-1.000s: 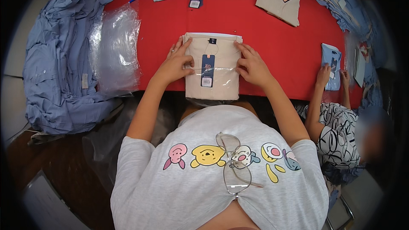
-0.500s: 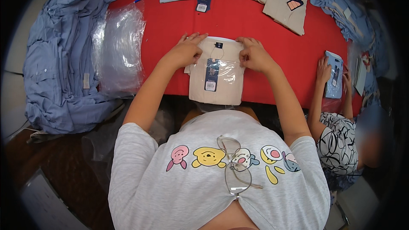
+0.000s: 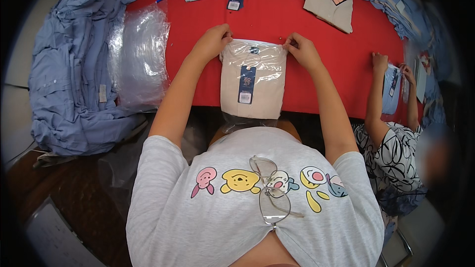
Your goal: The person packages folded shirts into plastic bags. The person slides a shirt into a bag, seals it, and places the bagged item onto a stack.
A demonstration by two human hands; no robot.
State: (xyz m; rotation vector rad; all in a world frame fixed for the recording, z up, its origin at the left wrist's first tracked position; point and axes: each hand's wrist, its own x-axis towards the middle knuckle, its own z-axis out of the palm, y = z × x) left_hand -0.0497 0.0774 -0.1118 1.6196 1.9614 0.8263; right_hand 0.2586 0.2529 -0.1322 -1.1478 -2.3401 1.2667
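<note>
Shirt (image 3: 253,81), beige, folded and already inside a clear plastic bag, sits flat on the red bench (image 3: 316,24) right between the two hands. Left hand (image 3: 213,40) is pinching the bag's top left corner, fingers closed on the plastic. Right hand (image 3: 302,49) is doing the same at the top right corner, so both are holding the bag's upper edge, with the shirt running from the fingertips back toward the wrists and the bench edge.

Looks to me like the sealing step: the shirt's in and the open end is being squared up. I'd guess the next move needs the flap folded over evenly and pressed down without wrinkling the film or letting the shirt slide.

A dark blue hang tag (image 3: 246,83) lies on the front of the shirt, and the bag is shiny and a bit crinkled near the top. Its tail hangs just over the bench edge.

Out past the left hand there's a stack of empty clear bags (image 3: 141,54), then a heap of blue shirts (image 3: 69,79). Well off to the right, another person's hands (image 3: 391,66) work on a blue packet.
</note>
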